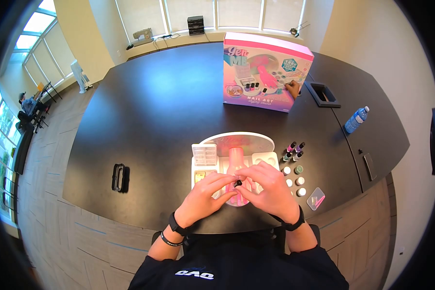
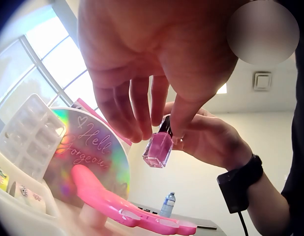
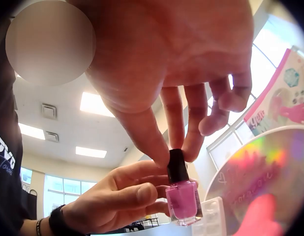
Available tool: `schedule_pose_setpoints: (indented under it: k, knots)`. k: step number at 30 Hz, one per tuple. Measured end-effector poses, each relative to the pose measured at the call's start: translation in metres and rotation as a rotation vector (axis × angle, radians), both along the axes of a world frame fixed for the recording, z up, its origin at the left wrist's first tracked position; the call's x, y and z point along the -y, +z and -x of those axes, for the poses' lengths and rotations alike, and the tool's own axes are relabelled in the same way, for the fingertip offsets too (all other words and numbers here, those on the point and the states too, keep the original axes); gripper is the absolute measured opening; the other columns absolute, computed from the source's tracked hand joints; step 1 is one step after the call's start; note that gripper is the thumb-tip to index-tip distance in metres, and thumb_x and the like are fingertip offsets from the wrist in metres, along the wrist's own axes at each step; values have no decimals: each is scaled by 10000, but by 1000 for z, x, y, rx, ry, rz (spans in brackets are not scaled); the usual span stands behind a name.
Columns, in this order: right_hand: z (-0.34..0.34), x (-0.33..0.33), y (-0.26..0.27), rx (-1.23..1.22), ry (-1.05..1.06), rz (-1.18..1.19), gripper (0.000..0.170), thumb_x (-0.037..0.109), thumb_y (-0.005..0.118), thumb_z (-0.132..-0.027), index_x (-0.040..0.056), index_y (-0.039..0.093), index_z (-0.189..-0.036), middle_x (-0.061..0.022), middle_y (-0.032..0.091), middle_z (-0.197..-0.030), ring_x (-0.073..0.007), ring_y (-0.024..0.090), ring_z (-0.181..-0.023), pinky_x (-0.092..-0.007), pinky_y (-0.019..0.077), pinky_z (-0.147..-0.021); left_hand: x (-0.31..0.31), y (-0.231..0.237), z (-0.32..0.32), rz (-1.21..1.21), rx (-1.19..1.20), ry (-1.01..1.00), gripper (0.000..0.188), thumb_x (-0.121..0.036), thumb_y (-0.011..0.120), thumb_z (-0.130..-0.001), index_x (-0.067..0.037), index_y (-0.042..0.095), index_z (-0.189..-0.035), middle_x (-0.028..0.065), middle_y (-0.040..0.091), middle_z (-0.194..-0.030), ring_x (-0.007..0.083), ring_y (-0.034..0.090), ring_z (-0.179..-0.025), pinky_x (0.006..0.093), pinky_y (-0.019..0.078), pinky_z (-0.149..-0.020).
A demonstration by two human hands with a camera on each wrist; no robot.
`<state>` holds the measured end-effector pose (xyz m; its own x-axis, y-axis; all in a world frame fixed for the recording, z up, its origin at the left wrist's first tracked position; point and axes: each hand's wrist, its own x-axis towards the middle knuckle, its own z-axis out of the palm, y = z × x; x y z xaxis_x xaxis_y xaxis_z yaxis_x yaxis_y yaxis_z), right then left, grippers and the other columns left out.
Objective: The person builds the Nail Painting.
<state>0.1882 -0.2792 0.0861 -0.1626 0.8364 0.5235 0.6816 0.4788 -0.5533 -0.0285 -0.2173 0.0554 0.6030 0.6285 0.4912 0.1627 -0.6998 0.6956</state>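
A small nail polish bottle (image 3: 183, 202) of pink polish hangs upright above the pink model hand (image 2: 122, 201). My right hand (image 1: 265, 186) pinches its black cap (image 3: 177, 166) between thumb and fingertips. Close beside the bottle, my left hand (image 1: 205, 197) has its fingers stretched out toward it; the right wrist view shows a gap between the left thumb and the glass. The model hand stands on a white nail station (image 1: 196, 174), in front of a rounded shiny mirror panel (image 2: 100, 147) with lettering.
Several nail polish bottles (image 1: 298, 155) and small jars (image 1: 300, 181) stand right of the station, near a clear case (image 1: 316, 199) holding a pink tool. A large pink box (image 1: 268, 72) is behind. A water bottle (image 1: 357, 119) stands far right; a black frame-like object (image 1: 118, 177) lies left.
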Motion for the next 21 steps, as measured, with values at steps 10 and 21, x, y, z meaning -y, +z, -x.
schedule_pose_setpoints:
  k: [10,21]
  knots:
    - [12,3,3,-24,25,30,466,143,854,-854,70,729,-1297,-81,761,-1021,-303,693,-922,-427,572,-822,-1,-3,20,38,-18,65,285,-18,865,-867,-36,796,-1143,103,793,-1027,228,772,-927,353,614,-838]
    - [-39,17,-4,-72,-244,82,367,108,834,-865,62,767,-1223,-58,767,-978,-265,664,-843,-382,558,-771,-19,-10,69,144,-160,123,205,-42,853,-870,-19,775,-1058,109,745,-977,258,748,-871,368,601,-818]
